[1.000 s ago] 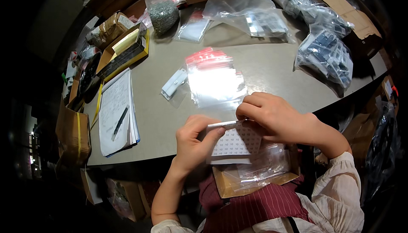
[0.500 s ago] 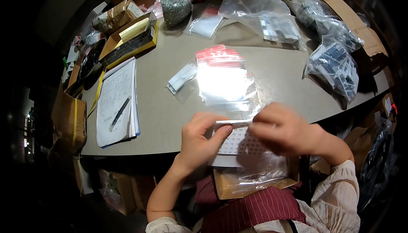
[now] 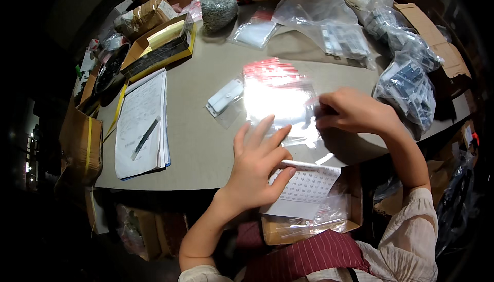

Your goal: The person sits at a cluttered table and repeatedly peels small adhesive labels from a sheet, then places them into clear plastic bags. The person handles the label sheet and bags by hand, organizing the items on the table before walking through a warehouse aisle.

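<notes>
Item: clear zip bag (image 3: pixel 280 104), red-striped top, flat on table (image 3: pixel 195 143), long axis running away from you. Your right hand (image 3: pixel 355 111) pinches its right edge; your left hand (image 3: pixel 257 166), fingers spread, holds label sheet (image 3: pixel 306 189) just below.

Lit from above, bright at the middle of the worktop (image 3: pixel 206 143), fading to black at the rounded fisheye rim. Hard white glare on the clear plastic bag (image 3: pixel 280 102), washing out its surface. Straight edges bowed outward; slight softness toward the corners.
</notes>
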{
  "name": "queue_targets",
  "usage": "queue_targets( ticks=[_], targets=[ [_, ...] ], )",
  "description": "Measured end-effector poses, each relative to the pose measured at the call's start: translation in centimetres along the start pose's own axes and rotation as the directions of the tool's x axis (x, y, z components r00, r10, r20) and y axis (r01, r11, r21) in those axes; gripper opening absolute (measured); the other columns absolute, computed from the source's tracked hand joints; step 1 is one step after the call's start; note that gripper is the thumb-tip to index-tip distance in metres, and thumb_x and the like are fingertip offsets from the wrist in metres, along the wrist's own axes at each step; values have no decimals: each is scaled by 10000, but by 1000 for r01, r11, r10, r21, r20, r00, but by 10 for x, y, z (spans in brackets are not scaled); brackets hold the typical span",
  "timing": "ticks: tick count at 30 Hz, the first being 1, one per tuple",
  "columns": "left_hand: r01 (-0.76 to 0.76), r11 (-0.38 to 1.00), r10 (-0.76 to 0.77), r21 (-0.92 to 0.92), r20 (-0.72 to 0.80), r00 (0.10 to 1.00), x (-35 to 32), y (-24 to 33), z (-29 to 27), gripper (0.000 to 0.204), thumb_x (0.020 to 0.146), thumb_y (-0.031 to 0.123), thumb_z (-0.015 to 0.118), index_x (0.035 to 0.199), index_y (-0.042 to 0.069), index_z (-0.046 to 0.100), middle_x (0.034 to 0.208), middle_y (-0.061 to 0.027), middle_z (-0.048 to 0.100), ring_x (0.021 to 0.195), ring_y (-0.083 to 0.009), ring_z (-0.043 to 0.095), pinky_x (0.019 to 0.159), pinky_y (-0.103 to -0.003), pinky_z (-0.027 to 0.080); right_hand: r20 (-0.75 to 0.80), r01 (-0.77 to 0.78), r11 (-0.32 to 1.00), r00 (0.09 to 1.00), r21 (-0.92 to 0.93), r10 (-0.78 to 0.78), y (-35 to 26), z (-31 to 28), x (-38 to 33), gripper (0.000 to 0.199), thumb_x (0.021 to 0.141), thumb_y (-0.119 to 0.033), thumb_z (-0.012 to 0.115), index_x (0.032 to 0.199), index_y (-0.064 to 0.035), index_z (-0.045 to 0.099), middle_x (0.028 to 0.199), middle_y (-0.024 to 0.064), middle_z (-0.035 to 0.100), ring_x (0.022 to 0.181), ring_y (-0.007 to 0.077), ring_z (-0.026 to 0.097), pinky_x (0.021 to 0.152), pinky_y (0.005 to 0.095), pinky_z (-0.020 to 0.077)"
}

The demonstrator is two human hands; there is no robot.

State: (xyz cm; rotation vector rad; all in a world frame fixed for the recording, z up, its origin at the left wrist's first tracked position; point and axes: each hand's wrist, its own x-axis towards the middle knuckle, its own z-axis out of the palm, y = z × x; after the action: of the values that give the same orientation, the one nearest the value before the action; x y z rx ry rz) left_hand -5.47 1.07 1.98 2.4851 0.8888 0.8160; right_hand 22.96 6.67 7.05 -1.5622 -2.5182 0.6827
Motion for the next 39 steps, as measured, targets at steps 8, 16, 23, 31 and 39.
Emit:
queue_targets(
  ticks=[8, 16, 23, 31, 39],
  targets=[
    [-57, 998, 57, -17, 39, 998, -4, 3, -2, 119, 769, 152, 765, 880, 111, 749, 1331, -24, 757, 1398, -310, 591, 1262, -625, 157, 94, 100, 945, 986, 311, -135, -2, -7, -20, 300, 896, -264, 789, 1012, 1, 708, 867, 183, 730, 799, 367, 702, 725, 425, 533],
    [-50, 997, 53, -62, 34, 998, -5, -1, -4, 129, 751, 123, 752, 879, 118, 762, 1237, -6, 796, 1328, -272, 652, 1264, -621, 166, -280, 218, 973, 932, -71, -230, -15, 35, 1, 193, 880, -78, 716, 1011, -5, 595, 929, 188, 677, 878, 418, 665, 744, 485, 520],
    [-77, 985, 79, -152, 8, 997, -6, 1, -7, 89, 759, 124, 751, 841, 91, 739, 1199, -46, 806, 1300, -287, 671, 1255, -596, 217, -134, 35, 999, 991, 39, -29, 14, 23, -23, 451, 898, -353, 836, 1063, -8, 596, 878, 201, 701, 843, 424, 684, 734, 489, 519],
    [-18, 904, 38, -427, 39, 998, -7, -11, -14, 201, 786, 112, 753, 978, 54, 768, 1167, -82, 805, 1224, -280, 708, 1175, -535, 369, 137, -22, 984, 991, 176, -2, -26, 22, -83, 390, 924, -336, 798, 1112, -39, 629, 951, 193, 726, 918, 399, 719, 773, 487, 545],
    [20, 947, -1, -321, 58, 998, -4, -8, -10, 306, 803, 161, 772, 1086, 48, 804, 1170, -64, 812, 1173, -255, 733, 1154, -488, 415, -66, 190, 880, 982, 436, -179, -35, 34, -86, 215, 926, -144, 692, 1109, -43, 640, 954, 164, 659, 850, 390, 670, 787, 482, 536]
  ],
)
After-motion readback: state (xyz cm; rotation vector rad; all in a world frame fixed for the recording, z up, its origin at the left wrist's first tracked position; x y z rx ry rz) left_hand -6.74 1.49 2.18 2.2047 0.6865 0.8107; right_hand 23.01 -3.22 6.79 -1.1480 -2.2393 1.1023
